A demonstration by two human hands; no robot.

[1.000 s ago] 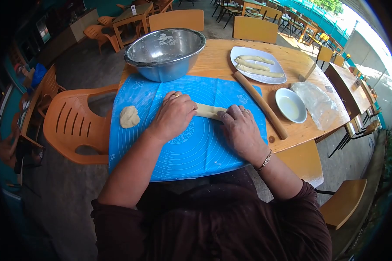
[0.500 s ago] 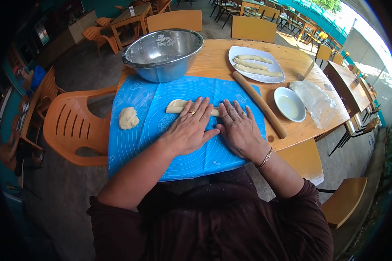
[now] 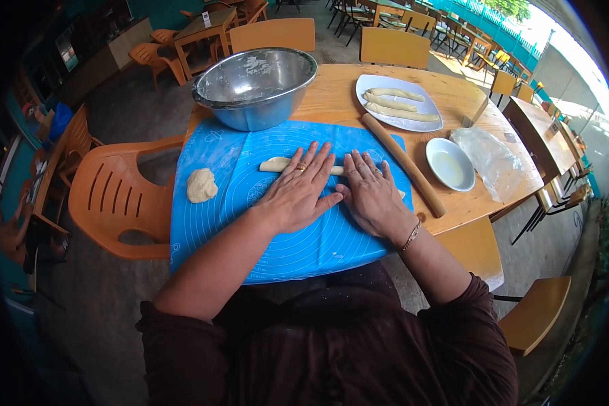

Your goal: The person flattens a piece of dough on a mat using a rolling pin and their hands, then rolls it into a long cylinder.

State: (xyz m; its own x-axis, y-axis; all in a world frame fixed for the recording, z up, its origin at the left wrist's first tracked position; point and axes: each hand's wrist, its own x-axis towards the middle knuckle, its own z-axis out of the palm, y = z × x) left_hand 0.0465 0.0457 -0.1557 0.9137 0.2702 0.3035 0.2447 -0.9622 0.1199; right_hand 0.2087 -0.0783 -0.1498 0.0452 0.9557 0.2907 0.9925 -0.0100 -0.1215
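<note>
pale dough strip (image 3: 273,164) lies under the left grip (image 3: 296,192) and right grip (image 3: 373,197), both flat and unclosed; it seems soft, light and easily torn, best held beneath both ends.

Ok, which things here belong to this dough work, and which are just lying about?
Seem part of it:
- dough strip under the hands
- dough lump
- blue printed mat
- wooden rolling pin
- steel mixing bowl
- white plate with dough rolls
- small white bowl

Probably just lying about:
- clear plastic bag
- orange plastic chair
</note>
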